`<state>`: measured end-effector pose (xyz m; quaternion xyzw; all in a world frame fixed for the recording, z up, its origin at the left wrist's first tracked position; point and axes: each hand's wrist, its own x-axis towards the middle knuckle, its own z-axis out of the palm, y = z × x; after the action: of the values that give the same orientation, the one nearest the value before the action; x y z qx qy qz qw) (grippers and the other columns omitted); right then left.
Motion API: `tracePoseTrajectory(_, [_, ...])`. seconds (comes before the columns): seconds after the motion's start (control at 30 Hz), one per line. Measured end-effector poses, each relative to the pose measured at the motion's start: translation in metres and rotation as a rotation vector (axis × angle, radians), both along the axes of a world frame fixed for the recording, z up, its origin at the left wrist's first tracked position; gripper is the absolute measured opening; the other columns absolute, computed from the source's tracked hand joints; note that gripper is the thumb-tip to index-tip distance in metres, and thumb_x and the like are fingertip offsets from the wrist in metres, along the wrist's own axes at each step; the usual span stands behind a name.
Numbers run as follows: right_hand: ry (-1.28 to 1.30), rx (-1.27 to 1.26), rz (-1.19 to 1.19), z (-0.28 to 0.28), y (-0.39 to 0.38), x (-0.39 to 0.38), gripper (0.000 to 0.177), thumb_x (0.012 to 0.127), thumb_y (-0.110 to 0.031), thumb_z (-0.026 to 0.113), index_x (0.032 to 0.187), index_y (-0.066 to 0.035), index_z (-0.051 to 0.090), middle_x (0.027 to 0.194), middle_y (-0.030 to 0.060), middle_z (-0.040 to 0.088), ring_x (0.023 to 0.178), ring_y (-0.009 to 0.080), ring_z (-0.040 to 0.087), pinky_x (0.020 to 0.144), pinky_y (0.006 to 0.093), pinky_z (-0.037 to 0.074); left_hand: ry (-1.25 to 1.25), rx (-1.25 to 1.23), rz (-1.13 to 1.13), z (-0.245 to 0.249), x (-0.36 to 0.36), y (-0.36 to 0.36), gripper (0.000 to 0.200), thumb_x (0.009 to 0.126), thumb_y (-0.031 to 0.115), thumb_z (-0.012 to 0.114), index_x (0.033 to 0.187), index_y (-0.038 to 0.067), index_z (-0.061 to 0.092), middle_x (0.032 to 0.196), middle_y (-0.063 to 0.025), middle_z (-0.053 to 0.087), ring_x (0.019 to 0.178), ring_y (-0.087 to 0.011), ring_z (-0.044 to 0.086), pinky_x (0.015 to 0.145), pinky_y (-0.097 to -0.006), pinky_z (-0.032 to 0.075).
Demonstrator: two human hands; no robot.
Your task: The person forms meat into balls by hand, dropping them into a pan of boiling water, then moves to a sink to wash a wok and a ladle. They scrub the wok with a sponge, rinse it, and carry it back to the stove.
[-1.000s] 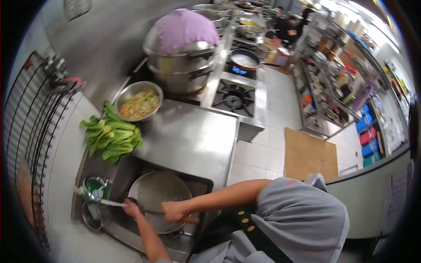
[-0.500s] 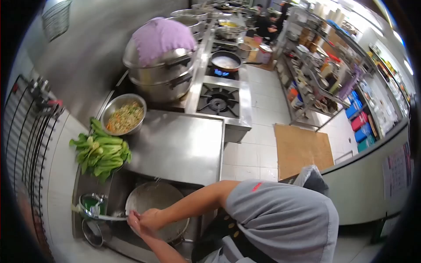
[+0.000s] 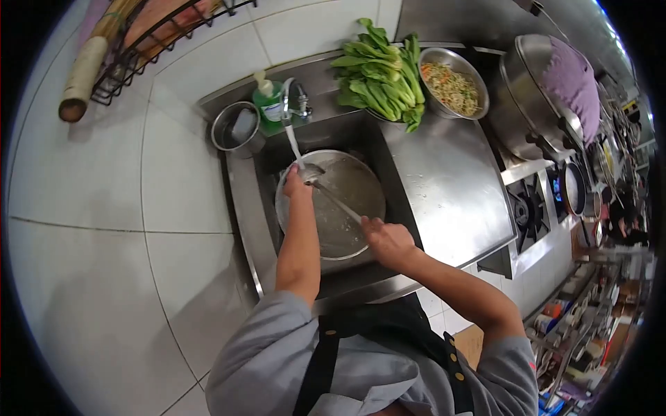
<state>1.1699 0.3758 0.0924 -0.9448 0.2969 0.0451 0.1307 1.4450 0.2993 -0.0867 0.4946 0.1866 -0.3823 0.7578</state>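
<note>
Ladle (image 3: 313, 172), handle (image 3: 340, 203) in right grip (image 3: 389, 244)

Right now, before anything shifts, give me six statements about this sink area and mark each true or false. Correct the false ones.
1. The right hand grips the metal utensil by its handle. True.
2. The left hand is squeezing the soap bottle. False: the left hand is at the utensil's head; the soap bottle stands by the faucet.
3. The faucet is shut off. False: water streams from it.
4. The large pan sits inside the sink. True.
5. The leafy greens lie between the faucet and the bowl of food. True.
6. The purple cloth lies in the sink. False: the purple cloth is draped over the large pot.
</note>
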Motion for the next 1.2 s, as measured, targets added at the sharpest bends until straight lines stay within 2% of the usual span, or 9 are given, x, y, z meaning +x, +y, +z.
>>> tracePoseTrajectory(0.23, [0.128, -0.029, 0.104, 0.044, -0.006, -0.031, 0.055, 0.074, -0.006, 0.056, 0.125, 0.009, 0.042, 0.091, 0.0176, 0.058, 0.064, 0.0281, 0.064, 0.053, 0.0358, 0.052, 0.057, 0.540, -0.834, 0.007, 0.071, 0.012, 0.039, 0.082, 0.035, 0.056, 0.112, 0.010, 0.058, 0.109, -0.0098, 0.059, 0.092, -0.0233, 0.061, 0.062, -0.0444, 0.051])
tracePoseTrajectory(0.4, [0.097, -0.074, 0.213, 0.051, -0.021, -0.024, 0.056, 0.074, -0.007, 0.057, 0.125, 0.009, 0.041, 0.089, 0.0180, 0.058, 0.066, 0.0300, 0.064, 0.054, 0.0370, 0.052, -0.642, 0.773, -1.591, 0.076, 0.035, -0.021, 0.042, 0.083, 0.041, 0.054, 0.111, 0.011, 0.062, 0.110, -0.0058, 0.062, 0.078, -0.0236, 0.064, 0.062, -0.0368, 0.051])
tracePoseTrajectory(0.53, [0.098, -0.031, 0.145, 0.021, -0.032, -0.015, 0.051, 0.073, -0.005, 0.057, 0.122, 0.006, 0.047, 0.084, 0.0193, 0.061, 0.069, 0.0316, 0.065, 0.055, 0.0382, 0.052, -1.336, -0.118, -2.270, 0.010, 0.012, -0.047, 0.028, 0.076, 0.018, 0.063, 0.102, 0.008, 0.065, 0.095, -0.0049, 0.067, 0.075, -0.0198, 0.063, 0.067, -0.0331, 0.051])
tracePoseTrajectory(0.67, [-0.257, 0.642, -0.282, 0.018, -0.018, -0.016, 0.033, 0.070, -0.003, 0.058, 0.103, 0.002, 0.060, 0.065, 0.0133, 0.059, 0.058, 0.0204, 0.061, 0.050, 0.0337, 0.048, -1.376, -0.069, -1.022, -0.007, 0.039, -0.057, 0.019, 0.076, 0.011, 0.060, 0.094, 0.007, 0.064, 0.084, -0.0069, 0.067, 0.081, -0.0218, 0.064, 0.073, -0.0354, 0.050])
tracePoseTrajectory(0.73, [-0.256, 0.971, -0.479, 0.028, -0.008, -0.018, 0.027, 0.070, -0.004, 0.059, 0.096, 0.002, 0.062, 0.060, 0.0103, 0.057, 0.053, 0.0156, 0.058, 0.048, 0.0313, 0.047, -1.498, 0.452, -1.072, 0.016, 0.039, -0.029, 0.017, 0.079, 0.014, 0.057, 0.094, 0.008, 0.064, 0.086, -0.0153, 0.066, 0.083, -0.0316, 0.064, 0.075, -0.0406, 0.050])
tracePoseTrajectory(0.87, [-0.363, 1.354, -0.755, 0.022, 0.001, -0.015, 0.020, 0.073, -0.002, 0.059, 0.092, 0.003, 0.062, 0.058, 0.0044, 0.053, 0.048, 0.0103, 0.050, 0.046, 0.0264, 0.043, -1.948, 0.334, -0.937, -0.012, 0.012, 0.019, 0.018, 0.083, 0.020, 0.052, 0.090, 0.006, 0.061, 0.086, -0.0182, 0.063, 0.078, -0.0383, 0.062, 0.070, -0.0452, 0.051])
tracePoseTrajectory(1.1, [-0.508, 1.467, -0.867, 0.028, 0.022, -0.002, 0.020, 0.073, 0.000, 0.061, 0.092, 0.005, 0.060, 0.060, 0.0040, 0.052, 0.049, 0.0108, 0.050, 0.043, 0.0271, 0.040, -1.483, 0.899, -0.724, -0.047, -0.005, 0.045, 0.019, 0.084, 0.020, 0.053, 0.087, 0.003, 0.062, 0.090, -0.0190, 0.064, 0.081, -0.0379, 0.062, 0.067, -0.0501, 0.050])
tracePoseTrajectory(1.17, [-0.491, 1.462, -0.874, 0.027, 0.021, -0.007, 0.023, 0.073, 0.001, 0.061, 0.096, 0.006, 0.060, 0.060, 0.0042, 0.052, 0.049, 0.0111, 0.050, 0.042, 0.0271, 0.039, -0.440, 0.599, -0.546, -0.046, -0.022, 0.059, 0.016, 0.084, 0.012, 0.050, 0.092, 0.001, 0.060, 0.092, -0.0173, 0.063, 0.076, -0.0321, 0.064, 0.059, -0.0465, 0.052])
tracePoseTrajectory(1.2, [-0.478, 1.457, -0.884, 0.025, 0.021, -0.010, 0.027, 0.073, 0.001, 0.060, 0.099, 0.006, 0.060, 0.060, 0.0044, 0.052, 0.049, 0.0114, 0.050, 0.042, 0.0271, 0.039, -0.439, 0.600, -0.544, -0.046, -0.021, 0.061, 0.016, 0.084, 0.012, 0.050, 0.092, 0.001, 0.060, 0.092, -0.0173, 0.063, 0.076, -0.0321, 0.064, 0.059, -0.0465, 0.052])
